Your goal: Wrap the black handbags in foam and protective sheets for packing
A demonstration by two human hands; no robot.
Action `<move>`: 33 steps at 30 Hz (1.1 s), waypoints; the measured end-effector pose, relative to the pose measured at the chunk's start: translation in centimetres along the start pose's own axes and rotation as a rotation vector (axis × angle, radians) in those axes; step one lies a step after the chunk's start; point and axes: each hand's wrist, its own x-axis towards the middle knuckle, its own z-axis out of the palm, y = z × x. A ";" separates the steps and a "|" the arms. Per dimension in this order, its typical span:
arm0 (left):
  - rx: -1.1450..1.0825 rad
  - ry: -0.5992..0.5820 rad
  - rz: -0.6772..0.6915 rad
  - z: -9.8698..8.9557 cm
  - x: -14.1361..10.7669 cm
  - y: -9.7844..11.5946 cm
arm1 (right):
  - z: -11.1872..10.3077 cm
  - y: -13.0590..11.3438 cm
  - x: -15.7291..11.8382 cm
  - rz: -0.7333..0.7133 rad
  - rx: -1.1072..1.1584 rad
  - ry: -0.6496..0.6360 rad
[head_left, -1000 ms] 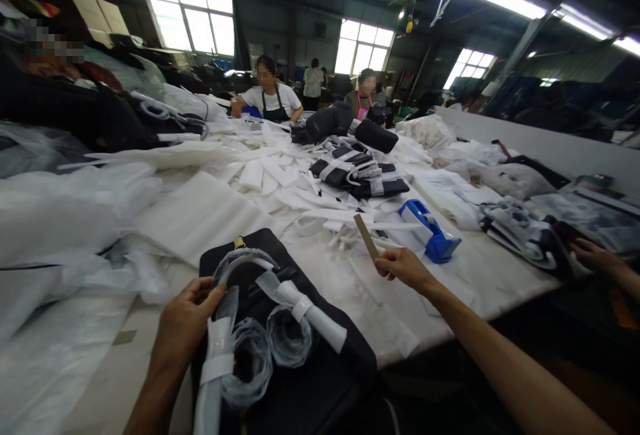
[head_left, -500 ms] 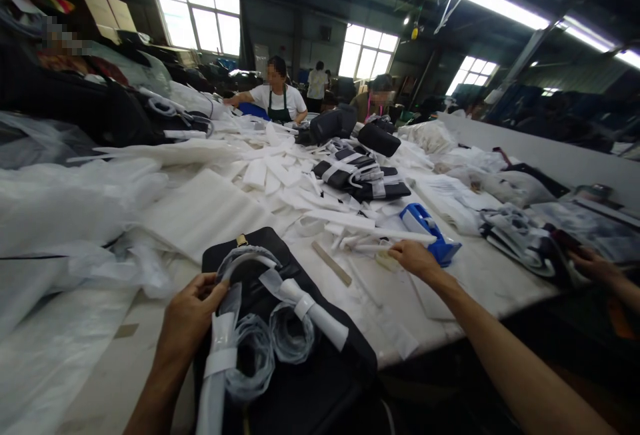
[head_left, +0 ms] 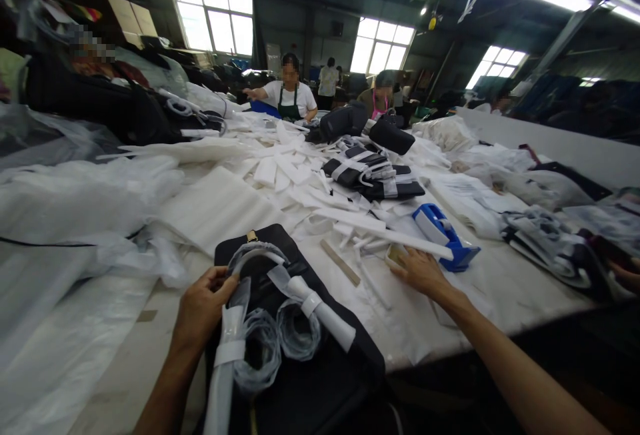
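Observation:
A black bag [head_left: 320, 381] lies at the table's near edge, with white-wrapped straps and two plastic-wrapped coils [head_left: 257, 351] on top. My left hand [head_left: 203, 305] pinches the wrapped handle [head_left: 257, 253] at the bag's upper left. Farther right, my right hand [head_left: 423, 275] rests low over the table with its fingers spread, touching a small yellowish tape roll [head_left: 396, 256]. Just beyond that hand stands a blue tape dispenser [head_left: 443, 235], with a white foam strip lying across it.
White foam pieces [head_left: 285, 168] cover the table's middle, with wrapped black bags [head_left: 373, 171] among them. Plastic sheeting [head_left: 85, 201] heaps up at left. More wrapped straps [head_left: 545, 241] lie at right beside another person's hand [head_left: 625, 276]. People sit across the table.
The view has shifted a little, so things sit farther right. My right hand's fingers have spread out flatter beside the tape roll. My left hand keeps its hold on the handle.

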 end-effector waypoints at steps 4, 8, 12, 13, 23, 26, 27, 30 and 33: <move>-0.030 -0.022 -0.003 0.2 -0.2 0.1 | -2.8 -2.1 -0.4 -0.042 0.359 0.022; -0.032 -0.026 -0.014 0.4 -0.1 0.1 | -3.2 -6.9 0.3 -0.060 0.582 -0.055; -0.053 -0.042 -0.008 0.3 -0.1 0.0 | -1.1 -10.9 2.2 -0.078 0.478 -0.141; -0.057 -0.042 -0.001 0.2 -0.1 0.0 | -0.7 -11.5 2.6 -0.082 0.454 -0.156; -0.091 -0.048 0.031 0.0 -0.5 0.4 | -1.4 -12.7 2.9 -0.138 0.192 -0.189; -0.104 -0.038 0.031 0.0 -0.5 0.4 | -1.5 -12.1 3.1 -0.126 0.162 -0.167; -0.108 -0.035 0.032 0.0 -0.6 0.4 | -1.5 -12.0 3.2 -0.126 0.166 -0.160; -0.102 -0.033 0.036 0.0 -0.6 0.4 | -1.7 -11.6 3.4 -0.126 0.210 -0.128; -0.098 -0.040 0.036 0.0 -0.6 0.3 | -2.2 -11.4 3.6 -0.102 0.271 -0.079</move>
